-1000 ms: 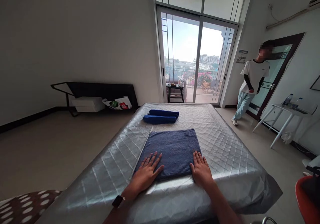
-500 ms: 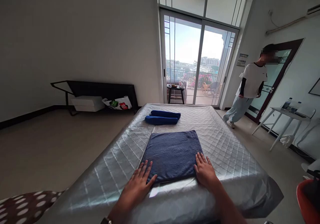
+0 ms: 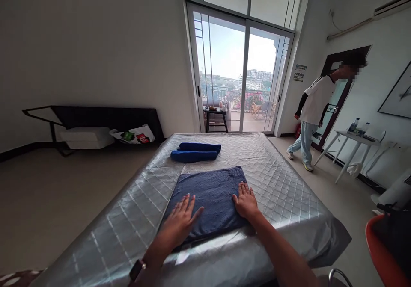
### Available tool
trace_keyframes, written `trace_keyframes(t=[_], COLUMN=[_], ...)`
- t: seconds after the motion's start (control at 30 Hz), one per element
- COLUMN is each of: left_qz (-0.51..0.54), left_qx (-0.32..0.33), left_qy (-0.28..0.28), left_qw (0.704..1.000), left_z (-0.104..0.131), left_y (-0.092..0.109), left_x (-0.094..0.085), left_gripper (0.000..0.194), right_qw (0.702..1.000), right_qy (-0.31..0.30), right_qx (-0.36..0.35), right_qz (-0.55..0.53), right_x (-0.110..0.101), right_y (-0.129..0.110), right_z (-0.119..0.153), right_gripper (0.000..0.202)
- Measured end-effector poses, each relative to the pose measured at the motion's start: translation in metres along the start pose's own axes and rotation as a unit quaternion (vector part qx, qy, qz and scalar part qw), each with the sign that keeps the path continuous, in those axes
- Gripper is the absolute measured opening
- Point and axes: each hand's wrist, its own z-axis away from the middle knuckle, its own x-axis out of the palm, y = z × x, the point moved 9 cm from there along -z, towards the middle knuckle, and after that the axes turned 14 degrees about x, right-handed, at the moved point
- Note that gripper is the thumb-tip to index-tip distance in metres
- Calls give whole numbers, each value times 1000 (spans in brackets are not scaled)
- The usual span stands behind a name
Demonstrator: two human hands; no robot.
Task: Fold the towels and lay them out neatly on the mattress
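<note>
A dark blue towel (image 3: 208, 197), folded into a flat rectangle, lies on a bed-like surface with a silvery quilted cover (image 3: 276, 184). Over the towel's left part is my left hand (image 3: 180, 216), fingers spread, a dark watch on its wrist; whether it touches the cloth I cannot tell. My right hand (image 3: 245, 201) rests flat on the towel's right edge, fingers stretched out. Neither hand grips anything. Beyond the towel, two rolled or narrowly folded blue cloths (image 3: 195, 152) lie side by side.
Near the door at right a person (image 3: 317, 103) is walking. A small white table (image 3: 356, 136) there holds bottles. At lower right stands a red chair (image 3: 380, 244). Against the left wall, a black frame (image 3: 109, 115) stands around a white box (image 3: 86, 138). Sliding glass doors (image 3: 237, 64) are behind.
My left hand has shifted inward over the towel; my right hand has slid slightly up its right edge. The view has turned right. The person has stepped towards the white table, leaning forward.
</note>
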Motion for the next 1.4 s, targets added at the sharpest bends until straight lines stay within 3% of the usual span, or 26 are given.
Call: trace_keyframes(t=[0.07,0.17,0.23,0.3,0.4,0.63,0.73,1.0,1.23,1.33,1.4], left_qz=[44,75,75,67,51,-4,-6,-16,-33,-39,-25], left_qx=[58,83,101,106,80,-111,-150,-146,-162,-158,-103], left_qy=[-20,-22,-25,-31,-32,-52,-32,-7,-64,-69,-41], left_qw=[997,993,992,992,995,992,988,989,984,984,994], left_z=[-51,-114,-138,-143,-125,-34,-11,-11,-13,-46,-87], left_y=[46,106,131,136,106,-43,-73,-65,-78,-72,-46], left_x=[-2,-2,3,10,17,8,5,3,10,1,-8], left_gripper=[59,62,58,57,60,77,78,82,92,96,90], right_qw=[1000,1000,1000,1000,1000,1000,999,1000,999,999,999], right_qy=[4,2,-6,-9,2,1,-16,4,31,46,49], right_qx=[-2,-8,-15,-16,-3,11,18,-14,-5,-1,1], right_qz=[1,15,22,19,8,7,23,23,8,2,3], right_x=[1,3,5,6,4,5,6,-24,-15,-8,-6], right_y=[1,2,1,1,3,3,2,-35,-29,-26,-26], right_z=[0,0,-1,-2,-3,-1,-8,-78,-104,-107,-108], right_gripper=[66,64,63,63,63,66,66,57,60,60,60])
